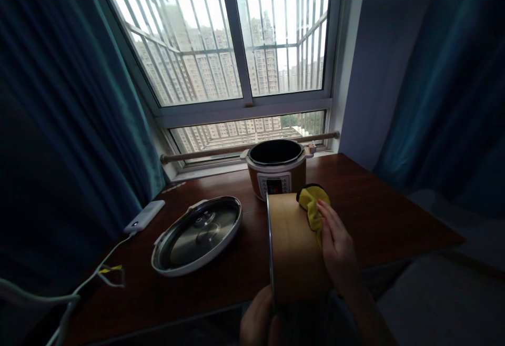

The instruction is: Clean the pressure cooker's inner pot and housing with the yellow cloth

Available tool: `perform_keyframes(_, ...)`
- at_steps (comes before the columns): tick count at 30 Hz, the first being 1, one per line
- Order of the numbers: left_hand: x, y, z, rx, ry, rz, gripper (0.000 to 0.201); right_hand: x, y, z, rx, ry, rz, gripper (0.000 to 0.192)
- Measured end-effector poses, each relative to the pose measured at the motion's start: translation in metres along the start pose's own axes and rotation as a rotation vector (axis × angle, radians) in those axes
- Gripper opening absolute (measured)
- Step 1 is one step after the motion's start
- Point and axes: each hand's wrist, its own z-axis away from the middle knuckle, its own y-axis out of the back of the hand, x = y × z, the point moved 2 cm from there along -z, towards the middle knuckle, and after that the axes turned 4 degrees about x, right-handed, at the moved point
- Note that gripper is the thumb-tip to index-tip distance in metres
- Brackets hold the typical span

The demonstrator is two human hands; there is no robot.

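Note:
A gold-sided inner pot [294, 246] is tipped on its side in front of me, its rim turned to the left. My left hand [258, 317] grips the pot's rim from below, with the fingers partly hidden. In my right hand [338, 243] is a yellow cloth [314, 201], pressed against the right end of the pot near its base. Just behind stands an electric pressure cooker [276, 170], lidless, with a dark inside and a control panel facing me. The cooker's round lid [199, 235] lies upside down on the table to the left.
Everything rests on a dark reddish-brown table [374, 204] below a barred window [244, 109]. A white power bank [145, 216] with a white cable [94, 272] lies at the left edge. Blue curtains [71, 88] hang on both sides.

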Motion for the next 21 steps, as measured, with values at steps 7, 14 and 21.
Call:
perform_keyframes(7,0.044,-0.022,-0.06,-0.065,0.434,0.241,0.043,0.002,0.002,0.007,0.02,0.056,0.038,0.036)
perform_keyframes(14,0.034,-0.036,-0.049,0.021,0.396,0.088,0.042,0.001,0.006,0.016,0.076,0.179,0.136,0.035)
perform_keyframes(21,0.043,-0.025,-0.033,-0.059,0.322,0.084,0.029,-0.049,-0.027,0.033,-0.054,0.461,0.29,0.04)
